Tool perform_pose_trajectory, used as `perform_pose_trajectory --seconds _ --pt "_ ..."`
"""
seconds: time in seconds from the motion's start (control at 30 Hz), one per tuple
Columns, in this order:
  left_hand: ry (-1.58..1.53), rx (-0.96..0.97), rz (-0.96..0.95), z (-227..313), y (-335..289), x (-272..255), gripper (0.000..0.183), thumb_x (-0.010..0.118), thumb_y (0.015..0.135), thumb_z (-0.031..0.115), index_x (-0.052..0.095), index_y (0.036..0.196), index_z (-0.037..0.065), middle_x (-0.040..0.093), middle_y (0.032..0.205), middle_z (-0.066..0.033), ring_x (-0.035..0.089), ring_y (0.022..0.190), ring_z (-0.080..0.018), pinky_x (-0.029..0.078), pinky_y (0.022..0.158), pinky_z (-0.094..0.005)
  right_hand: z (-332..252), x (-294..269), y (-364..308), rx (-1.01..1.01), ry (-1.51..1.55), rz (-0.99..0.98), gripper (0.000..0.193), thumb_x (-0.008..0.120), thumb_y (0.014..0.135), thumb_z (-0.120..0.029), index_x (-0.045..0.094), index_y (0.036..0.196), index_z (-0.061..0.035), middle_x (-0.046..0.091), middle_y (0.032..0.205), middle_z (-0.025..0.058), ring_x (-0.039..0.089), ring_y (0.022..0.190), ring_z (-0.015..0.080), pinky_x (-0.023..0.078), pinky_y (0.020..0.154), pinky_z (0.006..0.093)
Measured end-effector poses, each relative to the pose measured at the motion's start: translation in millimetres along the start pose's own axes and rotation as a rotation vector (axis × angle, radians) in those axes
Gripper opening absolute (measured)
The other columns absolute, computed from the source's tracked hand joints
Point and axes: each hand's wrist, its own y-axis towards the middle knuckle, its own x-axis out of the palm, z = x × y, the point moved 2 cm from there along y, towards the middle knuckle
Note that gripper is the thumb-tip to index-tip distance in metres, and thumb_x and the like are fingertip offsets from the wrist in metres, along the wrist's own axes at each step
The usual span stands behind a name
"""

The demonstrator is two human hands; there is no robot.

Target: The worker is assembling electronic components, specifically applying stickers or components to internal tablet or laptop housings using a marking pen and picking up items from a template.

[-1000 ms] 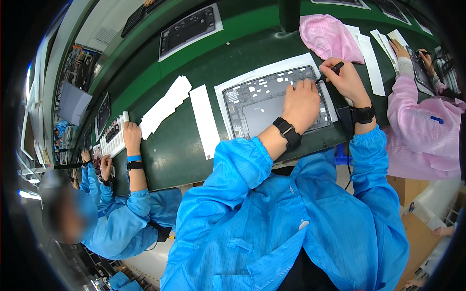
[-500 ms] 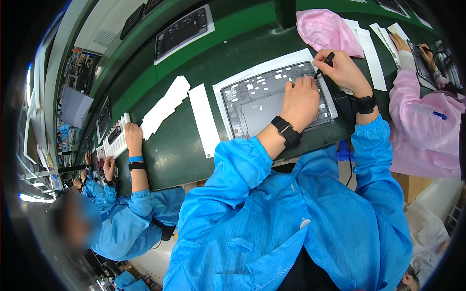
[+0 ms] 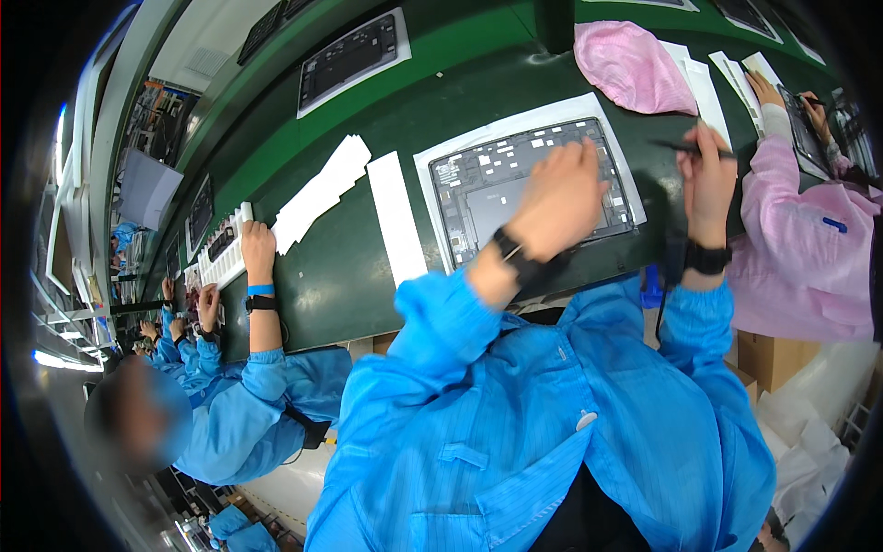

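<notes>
A dark grey tablet housing (image 3: 487, 201) lies on a white sheet (image 3: 445, 138) in front of me, dotted with small white patches and parts. Over its right half hovers my left hand (image 3: 555, 202), slightly smeared by motion, its thumb apart from the bent fingers and nothing visible in them. Whether it touches the housing, I cannot tell. Right of the sheet, my right hand (image 3: 706, 179) is raised, pinching a slim black pen-like tool (image 3: 679, 145) that points left. Both my wrists wear black bands.
White paper strips (image 3: 397, 216) and a fanned paper stack (image 3: 322, 195) lie to the left. A pink cloth cap (image 3: 630, 69) rests at the back right. Another housing (image 3: 351, 60) sits on the far green surface. Co-workers sit on both sides, the left one touching a white tray (image 3: 221, 262).
My right hand has moved right and toward me, away from the housing's upper right corner, with the black tool still in it. My left hand has lifted slightly and shifted.
</notes>
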Motion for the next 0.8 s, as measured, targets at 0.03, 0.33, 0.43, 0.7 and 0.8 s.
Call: perform_pose_trajectory --seconds 0.03,0.33,0.43,0.7,0.8 --pt "-0.084 -0.049 0.08 1 -16 -30 0.039 0.058 0.088 0.012 0.053 0.123 -0.006 0.058 0.099 -0.0205 0.057 0.094 -0.0355 0.046 0.082 -0.0407 2 -4 -15 0.055 0.088 0.062 0.024 0.056 0.097 -0.023 0.06 0.086 -0.0025 0.057 0.07 0.0025 0.052 0.057 0.0073 0.035 0.048 0.0188" --pt "0.005 -0.342 0.164 -119 -212 -87 0.039 0.061 0.083 0.006 0.059 0.123 0.008 0.056 0.128 -0.0125 0.049 0.122 -0.0338 0.039 0.1 -0.0443 15 108 -121 0.312 0.039 -0.526 0.022 0.056 0.097 -0.02 0.056 0.083 -0.0025 0.06 0.067 0.0056 0.049 0.051 0.0061 0.037 0.046 0.0191" --pt "-0.044 -0.417 0.083 -121 -237 -77 0.055 0.064 0.085 0.014 0.05 0.137 0.016 0.045 0.145 -0.0061 0.031 0.14 -0.0298 0.021 0.113 -0.0523 34 172 -157 0.278 -0.172 -0.802 0.022 0.058 0.096 -0.019 0.058 0.083 -0.0019 0.058 0.064 0.0017 0.052 0.056 0.0049 0.043 0.055 0.0207" --pt "0.126 -0.35 0.14 -122 -247 -72 0.066 0.066 0.08 0.044 0.049 0.138 0.018 0.042 0.146 -0.0041 0.034 0.137 -0.029 0.024 0.112 -0.051 79 219 -200 0.121 -0.438 -0.897 0.027 0.056 0.096 -0.022 0.058 0.081 0.0 0.058 0.064 0.0052 0.053 0.059 0.0088 0.041 0.055 0.0248" --pt "0.145 -0.337 0.139 -125 -249 -69 0.076 0.067 0.076 0.056 0.047 0.14 0.019 0.041 0.147 -0.0038 0.034 0.137 -0.0291 0.025 0.111 -0.0518 79 220 -203 0.093 -0.432 -0.876 0.029 0.056 0.097 -0.023 0.056 0.079 0.0007 0.057 0.064 0.0061 0.054 0.061 0.01 0.042 0.056 0.0263"
